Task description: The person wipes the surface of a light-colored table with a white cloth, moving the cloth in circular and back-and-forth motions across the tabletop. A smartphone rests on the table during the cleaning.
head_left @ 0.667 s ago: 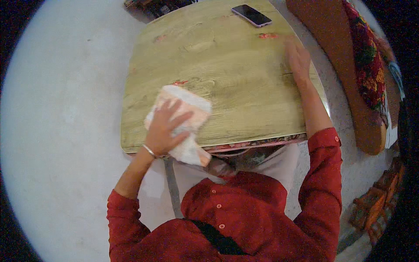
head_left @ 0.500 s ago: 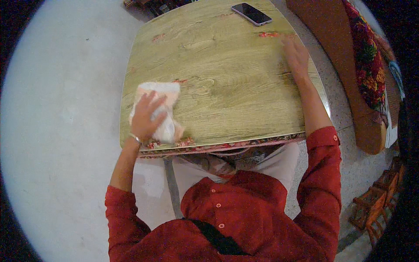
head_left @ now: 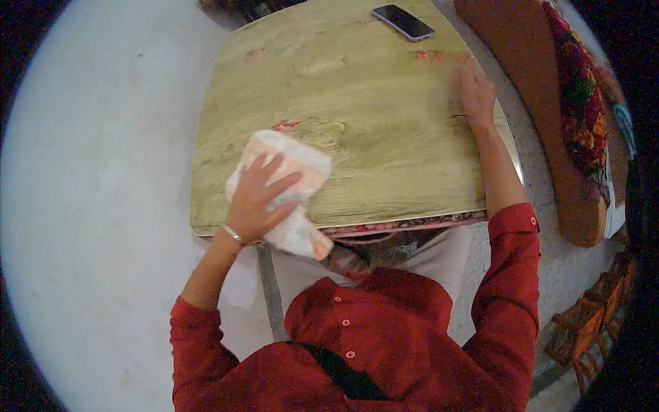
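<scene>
My left hand [head_left: 257,200] lies spread, palm down, on a white and peach cloth [head_left: 296,159] at the near left of the table [head_left: 329,89]. The cloth is crumpled under the palm, and one corner hangs past the near edge. The tabletop is yellow-green with wood grain and small red flower marks. On the right side of the table rests my right hand [head_left: 477,97], its fingers stretched forward and a little blurred, with no object seen in it. A dark-screened phone [head_left: 403,23] lies near the far right corner.
Along the right stands a brown piece of furniture [head_left: 525,89] with a dark flowered fabric [head_left: 582,103] on it. Small wooden chair-like frames [head_left: 583,326] are at the lower right. Pale floor [head_left: 103,206] spreads to the left. My legs are under the near edge.
My left hand has slid the cloth to the right and slightly nearer, so a corner now passes the table's near edge. My right hand has shifted slightly right and nearer.
</scene>
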Motion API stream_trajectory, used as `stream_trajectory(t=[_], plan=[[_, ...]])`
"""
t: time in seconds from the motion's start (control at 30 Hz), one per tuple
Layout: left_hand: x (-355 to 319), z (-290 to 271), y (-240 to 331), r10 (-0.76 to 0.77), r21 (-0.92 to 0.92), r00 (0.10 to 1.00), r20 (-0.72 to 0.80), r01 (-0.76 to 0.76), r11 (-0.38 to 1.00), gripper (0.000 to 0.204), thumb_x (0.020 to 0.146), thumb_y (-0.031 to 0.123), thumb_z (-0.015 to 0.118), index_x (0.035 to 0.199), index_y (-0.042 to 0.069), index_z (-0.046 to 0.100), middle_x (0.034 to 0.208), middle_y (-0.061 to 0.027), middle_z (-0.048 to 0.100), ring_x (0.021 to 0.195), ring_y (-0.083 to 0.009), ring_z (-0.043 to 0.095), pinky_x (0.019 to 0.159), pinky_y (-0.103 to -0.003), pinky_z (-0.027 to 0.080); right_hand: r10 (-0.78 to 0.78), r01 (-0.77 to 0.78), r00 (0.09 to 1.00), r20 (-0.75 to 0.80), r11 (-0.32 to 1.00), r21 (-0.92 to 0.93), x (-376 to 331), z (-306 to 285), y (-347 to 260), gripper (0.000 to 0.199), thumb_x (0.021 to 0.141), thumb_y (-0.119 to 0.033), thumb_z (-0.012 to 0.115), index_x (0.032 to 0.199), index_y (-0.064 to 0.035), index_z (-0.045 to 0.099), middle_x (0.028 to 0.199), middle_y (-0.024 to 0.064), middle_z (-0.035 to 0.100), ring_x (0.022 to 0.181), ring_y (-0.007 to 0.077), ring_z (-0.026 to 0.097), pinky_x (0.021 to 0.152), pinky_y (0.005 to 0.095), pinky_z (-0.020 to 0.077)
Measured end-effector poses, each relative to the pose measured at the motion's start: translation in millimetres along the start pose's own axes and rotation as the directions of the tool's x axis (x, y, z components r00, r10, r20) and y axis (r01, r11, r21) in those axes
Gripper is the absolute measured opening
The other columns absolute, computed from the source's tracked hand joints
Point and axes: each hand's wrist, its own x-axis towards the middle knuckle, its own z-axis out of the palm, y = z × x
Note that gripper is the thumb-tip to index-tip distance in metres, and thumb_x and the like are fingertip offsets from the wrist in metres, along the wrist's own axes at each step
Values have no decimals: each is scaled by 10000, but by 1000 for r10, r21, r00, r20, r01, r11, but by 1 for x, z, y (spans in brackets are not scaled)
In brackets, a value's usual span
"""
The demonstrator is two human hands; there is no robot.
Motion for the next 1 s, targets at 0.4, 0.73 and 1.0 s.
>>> stream_trajectory(t=[0.4, 0.73, 1.0], plan=[[38, 23, -98, -209, 3, 928, -308, 220, 975, 324, 885, 233, 582, 1205, 202, 620, 1323, -174, 506, 1233, -379, 446, 1058, -442, 332, -81, 81, 997, -13, 997, -6, 4, 9, -3, 421, 904, -394, 512, 930, 5, 642, 778, 192, 643, 718, 269, 600, 680, 401, 452], [-31, 10, -44, -115, -60, 955, -274, 103, 993, 336, 783, 202, 690, 1104, 111, 656, 1219, -154, 570, 1160, -342, 514, 990, -432, 403, -54, 56, 998, 43, 997, -49, -1, 3, -4, 446, 892, -398, 553, 880, 37, 651, 701, 54, 621, 672, 139, 518, 617, 322, 425], [20, 15, -109, -208, 46, 875, -437, 252, 967, 312, 761, 263, 709, 1032, 114, 661, 974, -133, 571, 953, -311, 532, 844, -407, 429, -94, 94, 996, -7, 995, -37, 6, 10, 3, 384, 910, -368, 531, 886, -3, 646, 713, 105, 624, 654, 182, 540, 626, 364, 438]])
